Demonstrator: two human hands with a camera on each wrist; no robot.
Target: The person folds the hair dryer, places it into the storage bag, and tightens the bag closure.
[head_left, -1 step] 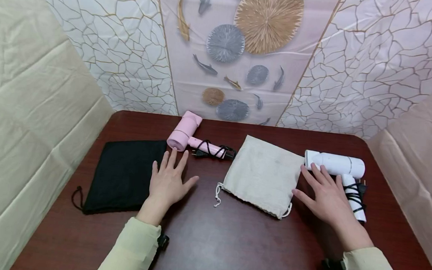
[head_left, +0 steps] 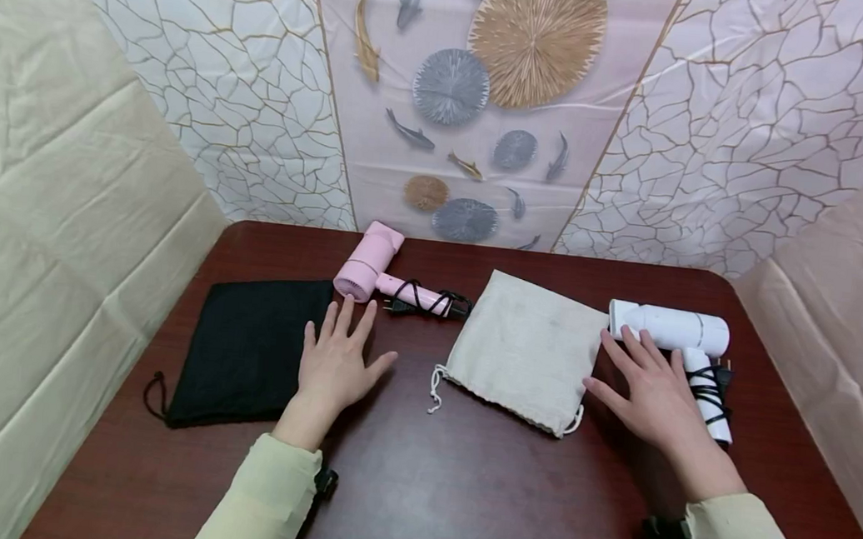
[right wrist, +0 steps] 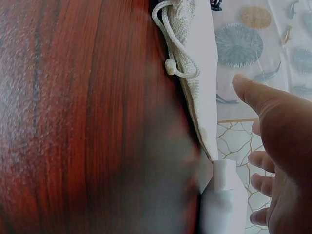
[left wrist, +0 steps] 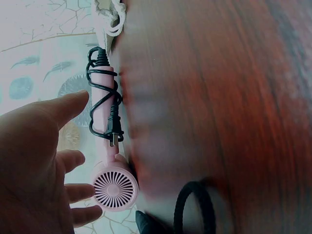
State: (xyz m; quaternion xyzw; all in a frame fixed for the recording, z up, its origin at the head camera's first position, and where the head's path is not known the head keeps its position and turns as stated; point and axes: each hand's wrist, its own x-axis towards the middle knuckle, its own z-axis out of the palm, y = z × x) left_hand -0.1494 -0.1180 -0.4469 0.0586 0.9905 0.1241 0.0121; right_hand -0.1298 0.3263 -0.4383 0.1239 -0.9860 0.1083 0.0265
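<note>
On the tabletop (head_left: 446,496), a black bag (head_left: 246,348) and a beige bag (head_left: 527,351) are lying flat beside our left hand (head_left: 334,367) and right hand (head_left: 655,402), both spread wide, holding nothing.
We are judging that a careless sweep could be shoving the beige bag into the white dryer (head_left: 671,326) by our right fingers, or the pink dryer (head_left: 366,267)'s wrapped cord (left wrist: 113,117) could be snagging. The white barrel is lying crosswise, nozzle pointing left; the pink barrel, beyond our left fingertips, is pointing away.
</note>
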